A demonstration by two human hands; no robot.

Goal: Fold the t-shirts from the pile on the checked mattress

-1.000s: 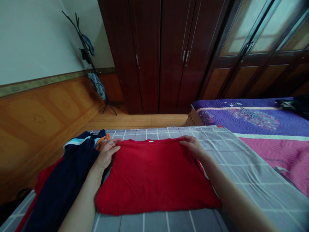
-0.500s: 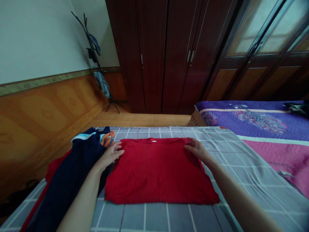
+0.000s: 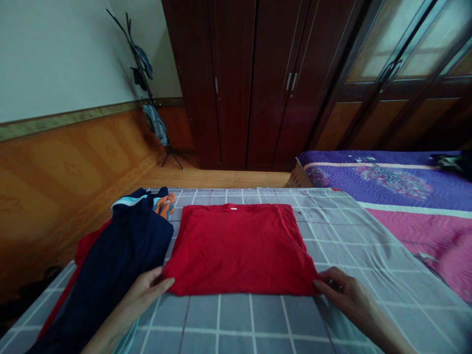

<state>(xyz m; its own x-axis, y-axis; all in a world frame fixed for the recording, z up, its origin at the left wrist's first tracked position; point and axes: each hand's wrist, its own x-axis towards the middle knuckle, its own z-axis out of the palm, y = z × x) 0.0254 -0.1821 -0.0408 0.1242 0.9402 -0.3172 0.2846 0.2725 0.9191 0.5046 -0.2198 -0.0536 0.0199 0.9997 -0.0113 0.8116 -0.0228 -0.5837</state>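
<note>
Navy clothing (image 3: 121, 246) beside red T-shirt (image 3: 239, 248), wardrobe (image 3: 250, 83) ahead

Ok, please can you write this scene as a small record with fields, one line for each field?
Item: red T-shirt, lying flat on a grey checked bedsheet
Left hand: at the shirt's near left corner
Right hand: fingers at the shirt's near right corner
Beside: navy garment
Behind: dark wooden wardrobe, coat stand

A red T-shirt (image 3: 239, 250) lies flat, folded into a rough rectangle, with its small white neck label at the far edge. It rests on a grey checked bedsheet (image 3: 236, 314), just right of a navy garment (image 3: 125, 246)
</note>
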